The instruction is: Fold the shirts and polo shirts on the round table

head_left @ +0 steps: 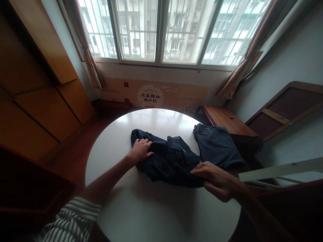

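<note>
A dark navy collared shirt (169, 161) lies crumpled across the middle of the white round table, its collar (180, 146) facing up near the centre. On the shirt's left end rests my left hand (140, 148), fingers apart on the cloth and thumb spread to the side. My right hand (218, 179) is closed, pinching the shirt's right edge between thumb and fingers. Just beyond that hand, a folded dark blue garment (219, 146) lies at the table's right edge. Some of the shirt's folds are too dark to make out.
The white round table (116, 134) stands below a barred window (158, 33). A wooden cabinet (73, 104) is at the left. To the right are a brown wooden desk (227, 119), a framed wooden panel (287, 107) and a pale rail (282, 169).
</note>
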Tool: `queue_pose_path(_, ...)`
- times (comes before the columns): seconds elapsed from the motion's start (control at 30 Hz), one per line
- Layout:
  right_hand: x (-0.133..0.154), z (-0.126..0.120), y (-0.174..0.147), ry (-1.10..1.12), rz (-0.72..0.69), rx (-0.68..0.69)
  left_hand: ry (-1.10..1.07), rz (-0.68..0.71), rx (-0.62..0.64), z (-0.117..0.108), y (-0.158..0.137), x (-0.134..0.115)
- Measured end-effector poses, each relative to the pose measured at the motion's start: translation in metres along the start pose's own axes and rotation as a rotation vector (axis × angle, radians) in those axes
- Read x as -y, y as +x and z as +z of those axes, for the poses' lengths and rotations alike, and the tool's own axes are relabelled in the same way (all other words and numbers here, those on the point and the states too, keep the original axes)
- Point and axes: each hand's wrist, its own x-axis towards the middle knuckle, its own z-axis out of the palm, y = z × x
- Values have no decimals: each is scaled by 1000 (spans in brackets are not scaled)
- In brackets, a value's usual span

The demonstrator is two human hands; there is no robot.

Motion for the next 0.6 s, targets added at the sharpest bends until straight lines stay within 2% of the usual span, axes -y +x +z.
queue_pose_path(0.1, -7, 6, -4, 116, 8, 236, 8, -126, 49, -3, -1, 4)
queue_pose_path(0.17, -12, 16, -2, 46, 62, 304, 11, -205, 66, -5, -1, 7)
queue_pose_path(0.23, -17, 26, 3, -46, 57, 356, 20, -305, 47, -8, -2, 9)
queue_pose_path(0.3, -24, 32, 11, -149, 25, 355, 16, -407, 13, -12, -3, 10)
queue_pose_path(0.37, -30, 30, 21, -301, 29, 223, 7, -452, -43, -16, -5, 10)
queue_pose_path(0.43, -36, 25, 30, -465, 66, 8, 7, -406, -131, -20, -5, 10)
queue_pose_path(0.5, -38, 22, 37, -530, 70, -126, -14, -253, -199, -19, -5, 11)
queue_pose_path(0.53, -37, 23, 39, -509, 53, -125, -42, -150, -206, -17, -3, 13)
queue_pose_path(0.6, -32, 30, 42, -393, 33, -30, -110, 32, -156, -10, -1, 15)
